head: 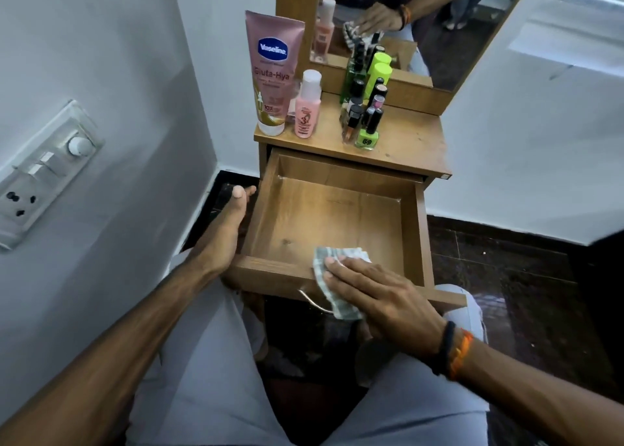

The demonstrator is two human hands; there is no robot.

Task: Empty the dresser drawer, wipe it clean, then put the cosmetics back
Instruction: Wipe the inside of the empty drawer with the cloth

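Dresser (410, 141) of brown wood stands in the corner, its left side just beside the white wall, dark floor open to its right. Its drawer (332, 216) is pulled fully out toward the seated person's knees, and nothing lies on the bare wooden bottom. Above the drawer, on the dresser top, the cosmetics stand upright: a pink Vaseline tube (271, 74) at the left edge, a small pink bottle (308, 106) just beside it, and a tight cluster of nail polish bottles (366, 114) to the right, a green one nearest the front edge. The left hand (224, 229) lies along the drawer's left outer wall, fingers extended. The right hand (374, 293) presses flat, fingers spread, on a checked cloth (332, 276) draped over the drawer's front rim.
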